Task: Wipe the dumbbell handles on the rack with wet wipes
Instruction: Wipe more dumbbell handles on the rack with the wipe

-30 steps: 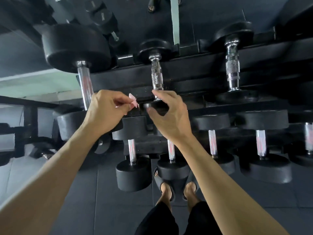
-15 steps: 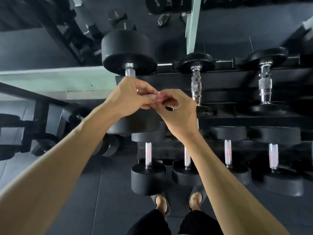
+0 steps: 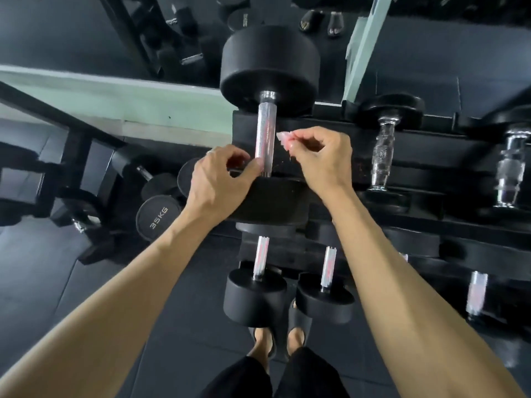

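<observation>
right hand (image 3: 320, 159) pinches a pink wipe (image 3: 284, 138) beside the dumbbell handle (image 3: 265, 140); left hand (image 3: 221, 179) touches the handle's base.

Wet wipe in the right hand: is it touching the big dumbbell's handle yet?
Apart. In the head view a dark gap separates the pink wet wipe, pinched by the right hand, from the knurled handle.

There is one view only, from a wide-angle camera on the person's head. It looks steeply down and forward over both forearms, so that the person's feet (image 3: 277, 337) show at the bottom edge and the floor (image 3: 86, 282) fills the lower left. The dumbbell rack (image 3: 431, 173) lies close ahead, within arm's reach, crossing the middle and right of the frame. Straight lines bend toward the edges.
</observation>
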Motion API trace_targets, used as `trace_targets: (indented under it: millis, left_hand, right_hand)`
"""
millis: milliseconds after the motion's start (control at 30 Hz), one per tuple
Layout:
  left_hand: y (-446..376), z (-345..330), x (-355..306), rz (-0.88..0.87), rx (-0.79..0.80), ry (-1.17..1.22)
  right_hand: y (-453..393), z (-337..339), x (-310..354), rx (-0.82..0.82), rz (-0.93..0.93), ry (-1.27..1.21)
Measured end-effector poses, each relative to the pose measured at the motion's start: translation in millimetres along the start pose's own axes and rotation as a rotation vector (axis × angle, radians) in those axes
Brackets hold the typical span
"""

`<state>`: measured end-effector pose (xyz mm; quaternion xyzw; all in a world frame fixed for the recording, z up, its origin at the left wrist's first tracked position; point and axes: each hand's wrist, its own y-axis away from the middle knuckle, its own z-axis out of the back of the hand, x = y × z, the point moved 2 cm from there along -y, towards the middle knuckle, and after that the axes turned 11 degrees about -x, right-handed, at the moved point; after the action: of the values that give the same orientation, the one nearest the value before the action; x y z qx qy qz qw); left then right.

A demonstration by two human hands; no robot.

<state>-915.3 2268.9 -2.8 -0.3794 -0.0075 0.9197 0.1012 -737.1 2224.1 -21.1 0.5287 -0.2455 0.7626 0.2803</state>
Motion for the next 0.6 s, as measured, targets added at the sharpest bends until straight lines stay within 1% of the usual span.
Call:
trace_targets:
  millis: [100, 200, 333, 467, 600]
  left_hand:
    - [6.1, -14.0, 4.2, 0.044, -0.044, 0.039]
    - [7.5, -16.5, 5.0, 0.051, -0.092, 0.067]
    - [6.4, -16.1, 11.5, 0.022, -0.079, 0.085]
    - [4.8, -17.4, 19.1, 0.043, -0.067, 0.111]
    - [3.0, -17.3, 20.0, 0.046, -0.062, 0.115]
  right_hand:
    - [-26.5, -16.2, -7.3, -0.006, -0.022, -0.006]
    - [-52.2, -31.4, -11.5, -0.039, -0.02, -0.022]
    - [-72.7, -52.1, -18.4, -0.04, -0.037, -0.026]
    - [-71.3, -55.6, -26.3, 0.058, -0.124, -0.145]
    - [-50.8, -40.8, -30.6, 0.222, -0.132, -0.06]
